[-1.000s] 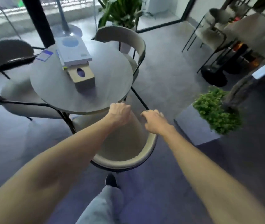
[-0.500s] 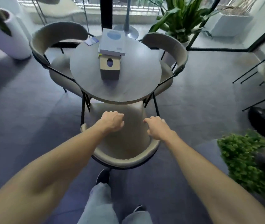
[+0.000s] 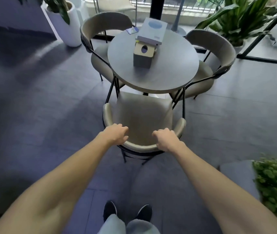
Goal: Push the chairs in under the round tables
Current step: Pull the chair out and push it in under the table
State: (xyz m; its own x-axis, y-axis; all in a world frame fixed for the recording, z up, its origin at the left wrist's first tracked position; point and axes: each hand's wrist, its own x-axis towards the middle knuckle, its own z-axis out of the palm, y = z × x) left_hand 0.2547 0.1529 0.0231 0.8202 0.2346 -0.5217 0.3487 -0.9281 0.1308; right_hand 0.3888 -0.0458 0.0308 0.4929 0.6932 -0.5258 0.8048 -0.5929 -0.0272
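Observation:
A beige chair [image 3: 142, 115] with a curved backrest and black legs stands in front of me, facing the round grey table [image 3: 168, 73]. Only the front edge of its seat lies under the tabletop. My left hand [image 3: 115, 135] grips the backrest's top rim on the left. My right hand [image 3: 165, 140] grips the same rim on the right. Two more beige chairs stand at the table, one at the far left [image 3: 100, 31] and one at the right [image 3: 213, 53], both with their seats partly under the top.
On the table stand a small wooden box with an oval hole [image 3: 143, 54], a white box [image 3: 153, 31] and a blue card [image 3: 132, 30]. A white planter [image 3: 67, 26] stands far left, a leafy plant [image 3: 240, 19] far right, a green shrub [image 3: 276, 186] near right.
The view has swung round until the chair and table are straight ahead. Both hands keep their grip on the backrest, and more of the seat now shows outside the tabletop.

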